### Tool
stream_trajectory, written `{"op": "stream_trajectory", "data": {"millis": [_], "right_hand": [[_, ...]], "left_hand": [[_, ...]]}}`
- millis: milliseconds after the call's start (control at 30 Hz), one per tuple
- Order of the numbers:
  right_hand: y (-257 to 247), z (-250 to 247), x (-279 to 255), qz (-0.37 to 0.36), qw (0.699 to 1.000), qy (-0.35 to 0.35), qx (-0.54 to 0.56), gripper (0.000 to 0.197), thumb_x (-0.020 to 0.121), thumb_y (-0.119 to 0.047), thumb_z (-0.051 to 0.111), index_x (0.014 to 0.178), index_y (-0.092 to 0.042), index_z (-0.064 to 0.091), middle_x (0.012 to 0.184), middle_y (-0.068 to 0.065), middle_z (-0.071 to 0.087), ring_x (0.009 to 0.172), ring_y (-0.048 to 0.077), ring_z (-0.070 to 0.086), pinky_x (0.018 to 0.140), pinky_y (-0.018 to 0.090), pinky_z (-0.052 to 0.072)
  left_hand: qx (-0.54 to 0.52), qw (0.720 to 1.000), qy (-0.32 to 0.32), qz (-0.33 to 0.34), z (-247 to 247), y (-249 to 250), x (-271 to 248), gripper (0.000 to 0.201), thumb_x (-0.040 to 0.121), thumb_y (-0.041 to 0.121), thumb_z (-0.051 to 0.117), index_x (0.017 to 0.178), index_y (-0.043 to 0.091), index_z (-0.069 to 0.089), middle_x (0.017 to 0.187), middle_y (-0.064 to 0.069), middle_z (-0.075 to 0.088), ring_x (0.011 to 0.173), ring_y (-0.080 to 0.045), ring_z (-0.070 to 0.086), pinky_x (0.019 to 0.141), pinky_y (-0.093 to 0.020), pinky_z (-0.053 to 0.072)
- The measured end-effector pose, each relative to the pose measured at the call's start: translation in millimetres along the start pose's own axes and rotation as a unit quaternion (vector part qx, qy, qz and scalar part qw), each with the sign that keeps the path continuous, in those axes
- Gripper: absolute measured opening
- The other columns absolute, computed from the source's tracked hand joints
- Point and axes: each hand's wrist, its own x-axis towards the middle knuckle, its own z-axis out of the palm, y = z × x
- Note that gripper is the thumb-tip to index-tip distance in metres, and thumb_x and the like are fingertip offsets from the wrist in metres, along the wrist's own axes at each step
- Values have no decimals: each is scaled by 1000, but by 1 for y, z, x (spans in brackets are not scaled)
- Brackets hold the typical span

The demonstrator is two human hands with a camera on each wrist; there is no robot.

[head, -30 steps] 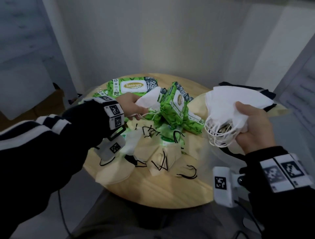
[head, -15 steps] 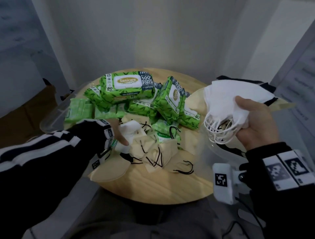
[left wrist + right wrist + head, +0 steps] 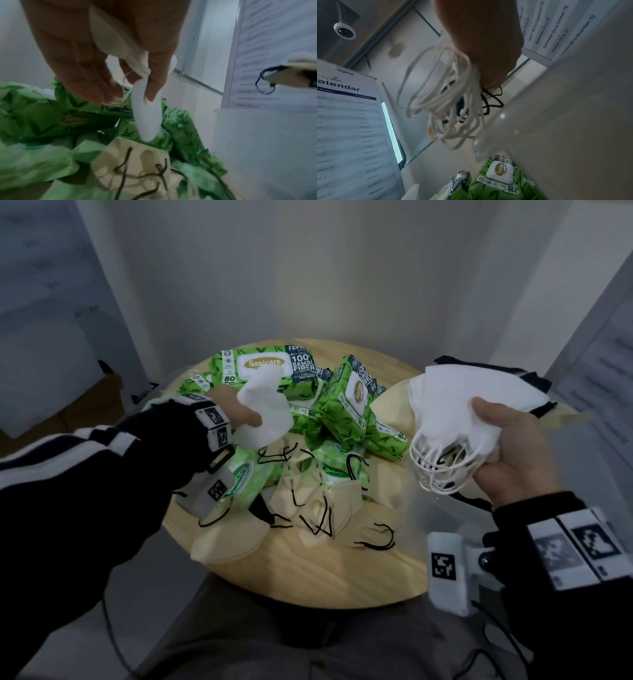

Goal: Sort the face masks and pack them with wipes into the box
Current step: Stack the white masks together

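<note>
My left hand [image 3: 239,416] pinches one white mask [image 3: 265,409] above the pile; the left wrist view shows that mask [image 3: 145,108] hanging edge-on from thumb and fingers. My right hand [image 3: 507,446] grips a stack of white masks [image 3: 459,398], their white ear loops [image 3: 438,467] dangling; in the right wrist view the loops [image 3: 447,102] hang below the palm. Beige masks with black loops [image 3: 308,501] lie on the round wooden table [image 3: 335,573]. Green wipe packs [image 3: 270,368] are heaped behind them.
A clear plastic box [image 3: 428,508] stands at the table's right edge, below my right hand. Beige and black masks [image 3: 534,412] lie behind the white stack. A calendar poster [image 3: 603,371] hangs on the right wall. My knees are under the table's near edge.
My left hand dipped into the pile, then lifted back up with a white mask, toward the right. The right hand with its stack has barely moved.
</note>
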Motion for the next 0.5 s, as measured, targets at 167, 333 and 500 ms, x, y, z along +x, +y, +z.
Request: {"op": "stream_trajectory", "data": {"millis": [167, 333, 500], "right_hand": [[2, 5, -2, 8, 1000, 2, -2, 41, 94, -8, 43, 133, 3, 46, 119, 15, 64, 94, 26, 68, 74, 39, 59], [-1, 8, -9, 9, 1000, 0, -9, 32, 93, -7, 46, 124, 0, 51, 97, 12, 68, 76, 22, 71, 61, 35, 59], [-5, 8, -25, 36, 999, -9, -40, 17, 95, -11, 47, 105, -2, 56, 80, 10, 74, 70, 23, 72, 55, 36, 58]], "left_hand": [[-30, 998, -60, 19, 10, 8, -19, 53, 71, 13, 80, 118, -1, 60, 107, -17, 63, 83, -23, 53, 62, -30, 43], [-99, 991, -22, 84, -24, 39, -47, 42, 75, 31, 76, 109, 11, 62, 81, -3, 62, 57, -11, 54, 37, -13, 42], [-166, 976, 22, 137, -70, 62, -84, 28, 81, 24, 72, 104, 19, 57, 81, 3, 59, 62, -5, 53, 44, -11, 41]]}}
